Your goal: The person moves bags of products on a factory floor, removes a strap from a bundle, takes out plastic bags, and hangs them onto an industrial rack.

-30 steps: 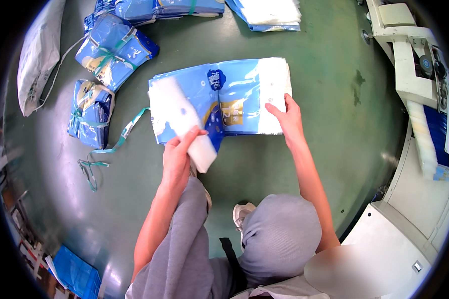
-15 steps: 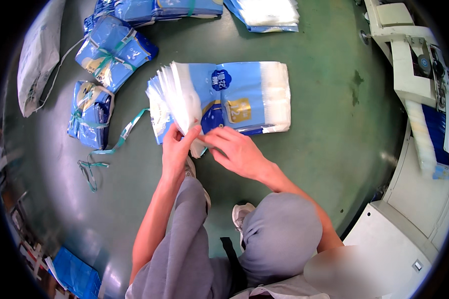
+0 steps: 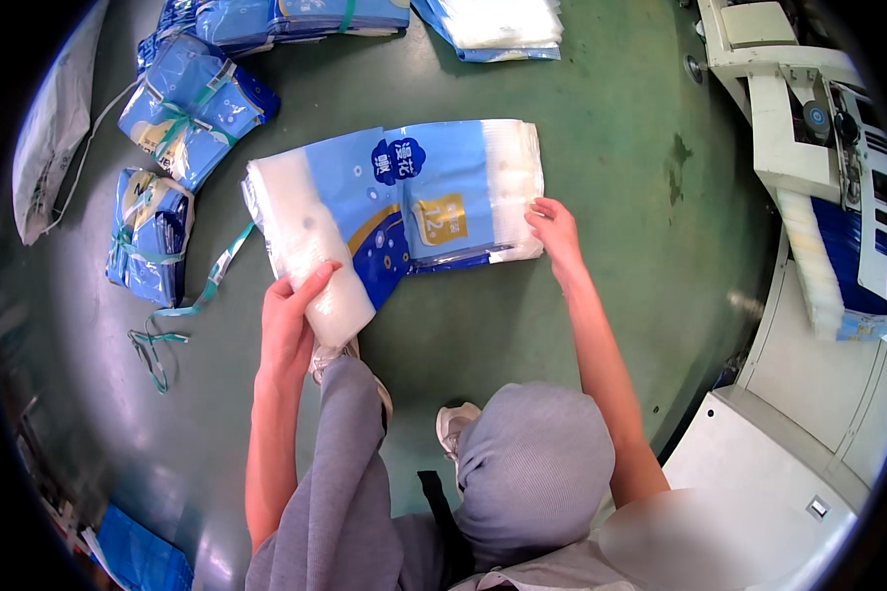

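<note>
A flat stack of blue-and-white plastic bags [image 3: 404, 202] lay on the green floor [image 3: 601, 148] just ahead of the person's knees, its long side running left to right and its near-left corner hanging toward the person. The left hand [image 3: 291, 315] was closed around that near-left, mostly white end of the stack, thumb on top and fingers wrapped beneath, so the end was lifted slightly off the floor. The right hand [image 3: 554, 229] lay open and flat, fingers spread, pressing on the near-right corner of the stack where the white strip of bag ends showed; it gripped nothing. Both bare forearms came up from the lower edge, on either side of grey trouser legs and a pale shoe [image 3: 453, 426]. To the left of the stack, near but apart from it, a teal strap [image 3: 212, 281] trailed across the floor, and beyond it sat two tied bundles of blue bags [image 3: 148, 236], one above the other, each bound with the same teal strapping. More strap scraps [image 3: 153, 350] lay loose below them. Further bundles [image 3: 296, 15] rested along the top edge, with a white-topped pile [image 3: 498, 25] beside them. A grey sack [image 3: 54, 128] lay at the far left. At the right stood a cream-coloured machine [image 3: 788, 128], well apart from the stack.
</note>
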`<state>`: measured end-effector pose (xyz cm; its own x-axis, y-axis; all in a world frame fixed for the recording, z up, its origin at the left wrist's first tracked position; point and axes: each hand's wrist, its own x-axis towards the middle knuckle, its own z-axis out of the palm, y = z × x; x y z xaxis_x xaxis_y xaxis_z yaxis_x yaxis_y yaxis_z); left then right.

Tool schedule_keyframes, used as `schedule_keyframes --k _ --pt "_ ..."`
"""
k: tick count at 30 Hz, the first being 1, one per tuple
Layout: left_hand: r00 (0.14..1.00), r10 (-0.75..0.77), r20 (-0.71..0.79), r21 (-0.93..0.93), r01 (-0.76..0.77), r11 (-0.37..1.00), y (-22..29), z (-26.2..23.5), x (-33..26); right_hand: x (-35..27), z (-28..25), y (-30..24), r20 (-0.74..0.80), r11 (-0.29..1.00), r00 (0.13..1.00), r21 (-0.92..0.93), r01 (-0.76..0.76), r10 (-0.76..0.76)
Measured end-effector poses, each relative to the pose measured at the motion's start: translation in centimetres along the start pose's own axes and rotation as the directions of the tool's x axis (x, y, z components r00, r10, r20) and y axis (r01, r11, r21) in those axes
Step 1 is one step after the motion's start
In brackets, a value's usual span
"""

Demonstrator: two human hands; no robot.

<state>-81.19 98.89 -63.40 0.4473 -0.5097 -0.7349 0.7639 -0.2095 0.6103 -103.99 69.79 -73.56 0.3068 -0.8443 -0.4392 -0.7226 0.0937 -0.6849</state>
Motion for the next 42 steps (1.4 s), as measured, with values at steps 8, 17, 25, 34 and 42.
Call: schedule_keyframes --k 8,17,25,34,42 --pt "0.994 0.034 -0.100 -0.138 -0.047 0.989 -0.8 2.3 1.2 -0.4 2.3 -2.8 0.246 0.960 0.969 0.279 -0.038 -0.033" --pt "0.992 0.124 0.035 0.066 -0.126 0.990 -1.0 4.7 0.8 -13.5 5.7 -13.7 0.292 0.824 0.773 0.126 0.553 -0.564" --pt "0.987 0.045 -0.156 -0.004 -0.046 0.999 -0.2 2.7 0.9 -8.6 4.4 -11.0 0.453 0.921 0.810 0.069 0.384 -0.372" --pt "0.996 0.032 -0.083 -0.005 -0.033 0.999 -0.5 2.4 0.7 1.4 -0.8 -0.7 0.282 0.990 0.951 0.026 -0.137 0.124" --pt "0.999 0.037 -0.017 0.068 -0.036 0.997 -1.3 3.5 1.2 -6.9 1.3 -8.3 0.008 0.946 0.966 0.203 0.252 -0.259"
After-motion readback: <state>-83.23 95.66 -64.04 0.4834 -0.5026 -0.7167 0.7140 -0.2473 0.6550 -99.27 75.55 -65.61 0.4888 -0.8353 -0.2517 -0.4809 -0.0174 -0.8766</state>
